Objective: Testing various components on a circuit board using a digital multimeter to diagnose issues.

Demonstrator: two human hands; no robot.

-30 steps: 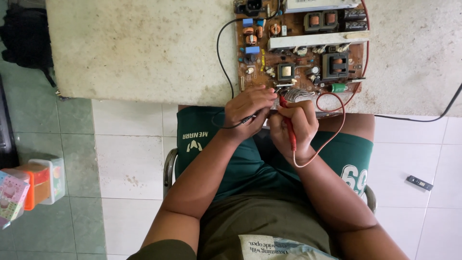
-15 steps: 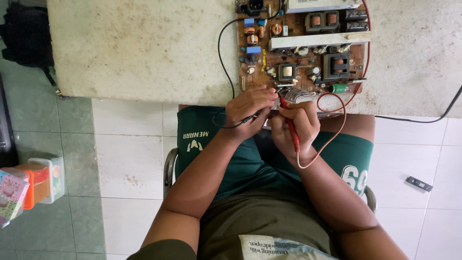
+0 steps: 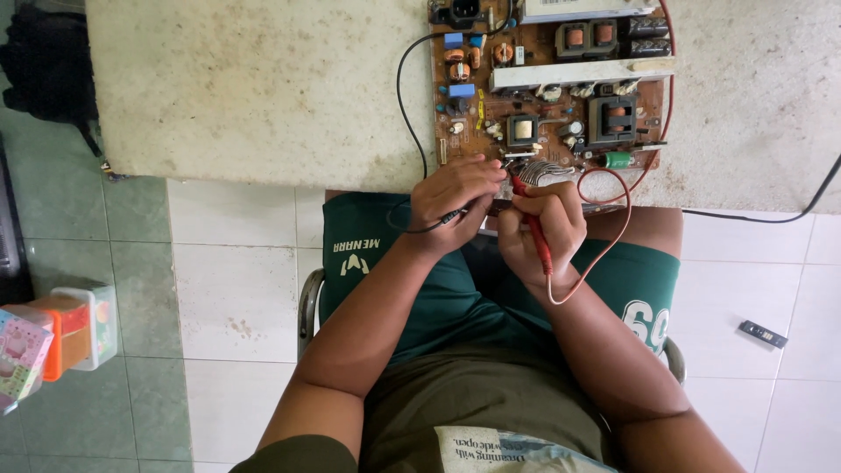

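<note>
A brown circuit board with coils, capacitors and a grey heatsink lies on the worn beige table, near its front edge. My left hand grips a black test probe whose black lead loops up toward the board's top. My right hand holds a red test probe like a pen, tip against the board's lower edge. Its red lead curls round to the right. Both hands touch each other at the board's edge.
I sit on a chair with metal armrests above a white and green tiled floor. A stack of colourful plastic boxes stands at the left. A small dark rectangular object lies on the floor at right. A black cable crosses the table's right side.
The red probe has tilted slightly in my right hand and its lead loop has shifted a little. Both hands stay at the board's lower edge.
</note>
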